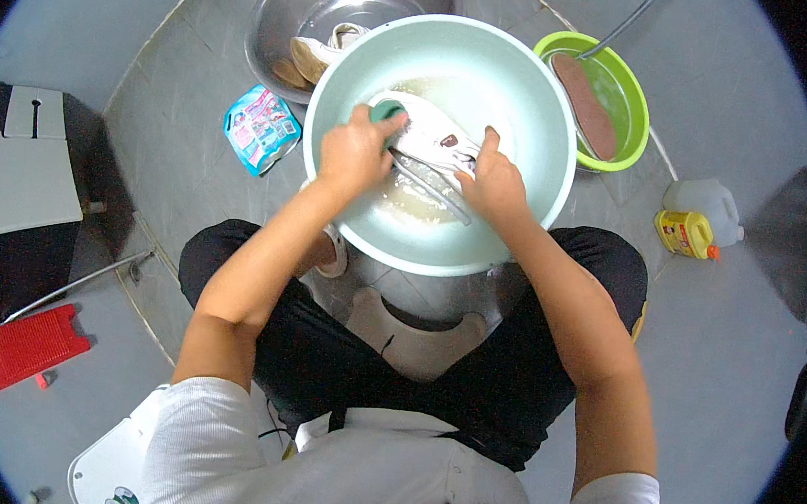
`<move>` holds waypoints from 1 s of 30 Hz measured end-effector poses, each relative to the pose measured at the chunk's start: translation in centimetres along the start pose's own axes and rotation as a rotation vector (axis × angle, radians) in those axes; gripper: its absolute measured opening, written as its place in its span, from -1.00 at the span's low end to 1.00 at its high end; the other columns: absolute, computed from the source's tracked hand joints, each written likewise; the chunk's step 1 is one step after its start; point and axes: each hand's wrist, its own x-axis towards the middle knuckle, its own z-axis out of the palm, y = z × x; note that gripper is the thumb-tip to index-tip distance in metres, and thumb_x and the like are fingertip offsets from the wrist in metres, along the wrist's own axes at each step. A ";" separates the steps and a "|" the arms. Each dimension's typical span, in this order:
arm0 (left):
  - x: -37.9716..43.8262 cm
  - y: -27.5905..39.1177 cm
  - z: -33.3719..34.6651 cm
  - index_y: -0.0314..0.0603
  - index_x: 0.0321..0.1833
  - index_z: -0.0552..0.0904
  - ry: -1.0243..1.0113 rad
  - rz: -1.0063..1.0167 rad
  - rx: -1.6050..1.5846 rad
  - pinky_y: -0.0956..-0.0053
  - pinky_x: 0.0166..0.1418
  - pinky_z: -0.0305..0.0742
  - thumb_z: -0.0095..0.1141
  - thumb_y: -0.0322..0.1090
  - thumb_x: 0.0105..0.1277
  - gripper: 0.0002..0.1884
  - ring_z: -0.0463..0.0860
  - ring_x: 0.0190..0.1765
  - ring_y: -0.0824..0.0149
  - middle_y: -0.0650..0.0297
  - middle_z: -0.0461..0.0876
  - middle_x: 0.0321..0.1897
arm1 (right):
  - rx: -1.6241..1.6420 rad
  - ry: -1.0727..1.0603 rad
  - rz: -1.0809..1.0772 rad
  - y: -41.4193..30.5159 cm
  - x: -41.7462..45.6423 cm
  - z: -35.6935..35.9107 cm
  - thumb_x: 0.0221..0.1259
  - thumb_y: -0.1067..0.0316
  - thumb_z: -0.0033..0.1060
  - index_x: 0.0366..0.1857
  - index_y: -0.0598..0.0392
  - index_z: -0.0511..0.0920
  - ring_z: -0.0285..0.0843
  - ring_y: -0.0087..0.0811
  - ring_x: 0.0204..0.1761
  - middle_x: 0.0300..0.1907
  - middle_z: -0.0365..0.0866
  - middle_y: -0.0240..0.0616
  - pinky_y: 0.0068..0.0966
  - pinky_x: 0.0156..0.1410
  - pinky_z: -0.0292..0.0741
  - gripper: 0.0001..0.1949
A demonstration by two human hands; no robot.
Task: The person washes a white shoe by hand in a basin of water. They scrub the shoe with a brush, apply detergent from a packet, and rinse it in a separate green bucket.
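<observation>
My left hand (356,148) is closed around a green scrubber (388,111), which rests against one end of a white shoe (429,128). My fingers hide much of the scrubber, so its exact kind is unclear. At the other end, my right hand (496,184) grips the shoe, its thumb and fingers at the opening. The shoe lies tilted inside a large pale green basin (529,212), over shallow cloudy water with some suds. A narrow grey strip (434,188) runs below the shoe between my hands; whether it is a handle or part of the shoe I cannot tell.
Behind the basin, a steel bowl (280,18) holds another white shoe (312,57). A lime-green tub (641,122) contains a brown insole (585,106) and a hose (621,26). Nearby are a blue detergent pouch (261,130), yellow bottle (684,233), clear jug (703,199) and red washboard (28,349).
</observation>
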 end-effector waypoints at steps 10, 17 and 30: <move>-0.5 0.7 0.3 0.38 0.18 0.62 0.020 0.019 -0.053 0.18 -0.18 0.65 0.26 -0.36 0.00 -0.41 0.70 -0.27 -0.02 -0.09 0.55 -0.01 | 0.141 -0.013 -0.023 1.0 0.4 0.9 -0.13 0.48 0.40 0.28 0.47 0.08 0.61 0.14 -0.06 -0.18 0.59 0.27 -0.21 0.07 0.56 -0.16; -0.2 2.2 1.0 0.36 0.18 0.62 -0.015 0.125 -0.015 0.19 -0.13 0.62 0.27 -0.31 0.00 -0.42 0.68 -0.26 0.02 0.04 0.57 -0.13 | 0.179 0.046 -0.105 2.0 0.6 1.5 -0.19 0.49 0.42 0.31 0.42 0.06 0.57 0.15 0.00 -0.10 0.56 0.29 -0.22 0.13 0.54 -0.11; 0.0 -1.4 -2.5 0.27 0.15 0.65 0.182 0.003 -0.106 0.18 -0.10 0.60 0.23 -0.28 -0.03 -0.45 0.67 -0.19 0.00 0.03 0.58 -0.21 | -0.198 0.091 -0.378 -0.3 0.9 -1.4 -0.02 0.40 0.37 -0.02 -0.02 0.37 0.67 -0.20 -0.31 -0.48 0.63 -0.34 -0.32 -0.18 0.54 -0.55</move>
